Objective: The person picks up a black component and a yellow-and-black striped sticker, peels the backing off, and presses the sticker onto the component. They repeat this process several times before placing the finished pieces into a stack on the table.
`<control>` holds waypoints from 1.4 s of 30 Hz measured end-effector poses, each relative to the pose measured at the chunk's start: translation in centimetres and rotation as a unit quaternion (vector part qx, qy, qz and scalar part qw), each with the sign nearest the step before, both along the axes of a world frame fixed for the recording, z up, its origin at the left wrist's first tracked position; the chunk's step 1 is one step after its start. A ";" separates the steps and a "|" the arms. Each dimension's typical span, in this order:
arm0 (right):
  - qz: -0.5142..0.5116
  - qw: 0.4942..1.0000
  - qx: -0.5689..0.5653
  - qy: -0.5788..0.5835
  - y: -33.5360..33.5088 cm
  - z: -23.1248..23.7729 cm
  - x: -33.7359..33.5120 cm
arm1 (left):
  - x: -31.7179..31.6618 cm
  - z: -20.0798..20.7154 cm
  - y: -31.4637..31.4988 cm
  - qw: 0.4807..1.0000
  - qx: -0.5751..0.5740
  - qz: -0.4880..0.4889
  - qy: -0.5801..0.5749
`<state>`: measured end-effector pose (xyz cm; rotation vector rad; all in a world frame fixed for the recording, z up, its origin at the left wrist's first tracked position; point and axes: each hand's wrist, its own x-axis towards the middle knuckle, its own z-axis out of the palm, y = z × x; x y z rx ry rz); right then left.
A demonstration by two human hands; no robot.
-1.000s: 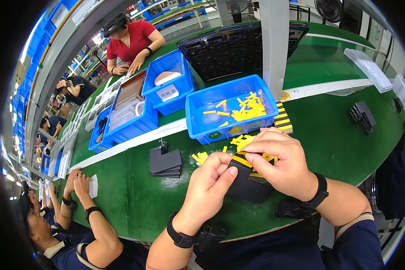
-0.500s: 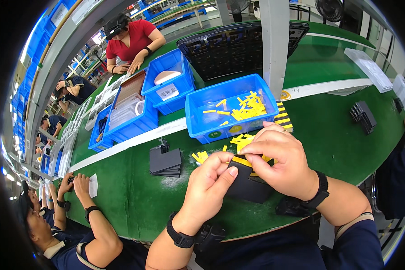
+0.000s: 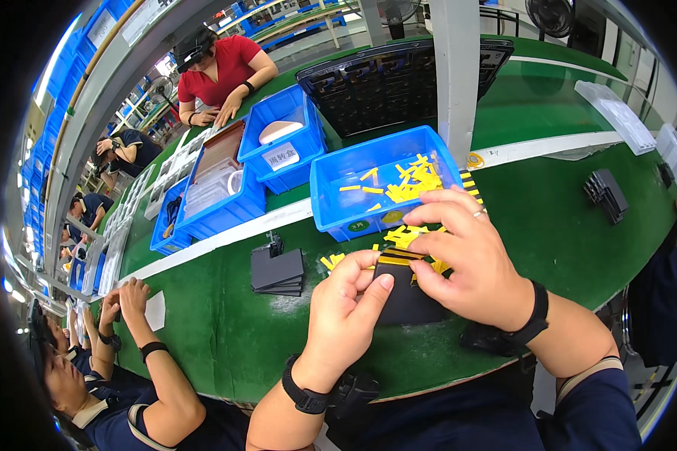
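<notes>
My left hand [image 3: 342, 312] grips the upper left corner of a flat black plate [image 3: 410, 301], thumb in front and fingers curled behind. A yellow strip [image 3: 396, 261] lies along the plate's top edge. Just above it runs a thin dark strip [image 3: 405, 252]. My right hand [image 3: 466, 259] has its thumb and index finger at the right end of this dark strip, pinching it; its other fingers are raised and spread. Loose yellow strips [image 3: 402, 236] lie on the table behind the plate, partly hidden by my hands.
A blue bin [image 3: 331, 218] with yellow strips stands beyond my hands. Stacked black plates [image 3: 277, 269] lie to the left, more black pieces [image 3: 606, 197] at the right. Blue bins [image 3: 229, 207] line the far left. A grey post [image 3: 456, 90] rises behind; co-workers sit around.
The plate's top edge has tilted, and a dark strip now shows above the yellow one. My right hand's fingers have spread and lifted slightly.
</notes>
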<state>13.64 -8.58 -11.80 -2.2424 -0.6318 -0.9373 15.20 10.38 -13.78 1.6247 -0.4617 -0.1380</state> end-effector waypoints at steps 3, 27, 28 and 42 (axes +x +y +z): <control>-0.011 0.995 -0.059 -0.075 0.1 0.1 -0.5 | -0.1 0.0 -0.1 0.996 -0.074 0.002 0.048; 0.111 0.992 0.055 0.022 0.5 0.5 -0.8 | -0.7 1.5 0.1 0.976 0.098 -0.020 -0.191; 0.100 0.993 0.061 -0.008 0.6 0.6 -0.8 | -0.7 1.6 0.1 0.981 0.089 -0.023 -0.172; 0.037 0.986 0.161 0.030 0.6 -0.6 -0.1 | -0.3 1.0 0.2 0.997 -0.067 -0.015 0.023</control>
